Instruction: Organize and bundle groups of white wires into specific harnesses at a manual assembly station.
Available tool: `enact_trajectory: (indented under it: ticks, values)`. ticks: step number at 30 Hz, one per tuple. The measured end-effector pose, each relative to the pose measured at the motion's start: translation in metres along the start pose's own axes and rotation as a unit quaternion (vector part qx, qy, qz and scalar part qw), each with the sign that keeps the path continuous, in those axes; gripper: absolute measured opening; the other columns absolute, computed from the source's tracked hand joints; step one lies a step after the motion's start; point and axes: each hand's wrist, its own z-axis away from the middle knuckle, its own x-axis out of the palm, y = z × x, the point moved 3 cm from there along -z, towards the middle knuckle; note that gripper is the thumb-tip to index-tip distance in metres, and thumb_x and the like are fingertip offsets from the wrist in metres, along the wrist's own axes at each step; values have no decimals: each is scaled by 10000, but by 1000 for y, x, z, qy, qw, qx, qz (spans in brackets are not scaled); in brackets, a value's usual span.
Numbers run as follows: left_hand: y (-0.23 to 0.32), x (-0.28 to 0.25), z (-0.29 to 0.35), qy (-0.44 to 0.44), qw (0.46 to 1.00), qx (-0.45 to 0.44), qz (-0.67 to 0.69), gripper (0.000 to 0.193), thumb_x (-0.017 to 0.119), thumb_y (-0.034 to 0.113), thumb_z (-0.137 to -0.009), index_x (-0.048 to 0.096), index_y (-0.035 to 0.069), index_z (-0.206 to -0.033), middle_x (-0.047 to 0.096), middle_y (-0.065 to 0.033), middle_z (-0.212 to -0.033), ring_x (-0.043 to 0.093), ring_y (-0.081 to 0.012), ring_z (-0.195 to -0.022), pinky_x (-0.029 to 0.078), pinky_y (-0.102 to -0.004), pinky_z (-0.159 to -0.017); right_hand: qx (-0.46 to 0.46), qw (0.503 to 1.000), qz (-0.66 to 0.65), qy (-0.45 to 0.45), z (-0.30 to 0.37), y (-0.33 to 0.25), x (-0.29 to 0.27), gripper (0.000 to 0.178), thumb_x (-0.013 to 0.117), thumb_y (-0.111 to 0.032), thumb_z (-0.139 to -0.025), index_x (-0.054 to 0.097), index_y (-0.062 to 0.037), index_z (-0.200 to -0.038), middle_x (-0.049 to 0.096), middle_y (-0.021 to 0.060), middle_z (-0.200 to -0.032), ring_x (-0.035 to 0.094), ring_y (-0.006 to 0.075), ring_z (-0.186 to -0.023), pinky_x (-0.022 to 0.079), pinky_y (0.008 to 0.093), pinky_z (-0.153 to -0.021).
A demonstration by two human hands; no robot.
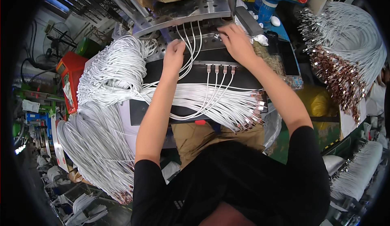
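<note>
We judge ourselves partway: four connectors (217,69) line the metal bar (202,62), white cables (187,68) loop to the machine (187,18), a thick bundle (111,71) lies leftward — left hand (174,56) curled beside those cables, right hand (236,42) bent at the machine, either's grip we cannot tell.

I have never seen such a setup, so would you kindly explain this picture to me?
No robot here: these are one person's bare hands, seen from above by a fisheye camera worn on the head, so straight edges bend. White cables with brownish ends lie over a black surface, and four brown connectors sit in a row beyond them. The left hand is beside other cables running up toward a metal frame; the right hand is farther right. I cannot tell whether either holds anything.
</note>
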Motion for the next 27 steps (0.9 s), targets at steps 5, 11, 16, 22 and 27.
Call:
enact_trajectory:
  ticks: [5, 11, 16, 22, 27]
  values:
    - [-11, 7, -14, -302, 907, -273, 109, 504, 581, 381, -992, 571, -35, -1275, 684, -71, -950, 630, -134, -749, 486, -246, -681, 30, 998, 34, 39, -92, 38, 82, 319, 630, -236, -883, 629, -55, -1146, 652, 201, -1042, 622, 386, -969, 499, 479, -853]
    - [29, -8, 27, -207, 971, -39, -111, 428, 598, 369, -989, 620, -11, -1185, 616, -17, -868, 542, -99, -734, 426, -242, -656, -77, 987, 122, 69, -136, 53, 90, 325, 608, -270, -903, 638, -74, -1160, 668, 178, -1102, 633, 351, -997, 502, 444, -859]
    - [86, -76, 35, -219, 969, 51, -105, 298, 621, 349, -964, 652, 54, -997, 565, -18, -786, 491, -85, -682, 393, -233, -631, -113, 970, 164, 143, -131, 61, 86, 292, 590, -287, -902, 642, -76, -1096, 648, 147, -1100, 594, 327, -1019, 459, 452, -899]
    - [89, -276, 0, 236, 947, 115, -186, 470, 530, 414, -1019, 655, -33, -943, 553, -23, -662, 522, -135, -586, 433, -277, -592, -92, 988, 80, 93, -121, 53, 94, 364, 616, -338, -910, 641, -63, -1147, 660, 156, -1114, 601, 334, -1049, 467, 437, -908]
    - [72, -256, 60, 247, 831, -37, -496, 515, 557, 409, -1006, 656, -32, -760, 496, -66, -542, 533, -162, -547, 437, -346, -541, 98, 988, -105, -51, -47, 17, 54, 429, 641, -419, -916, 654, -76, -1174, 650, 171, -1100, 594, 369, -988, 465, 444, -890]
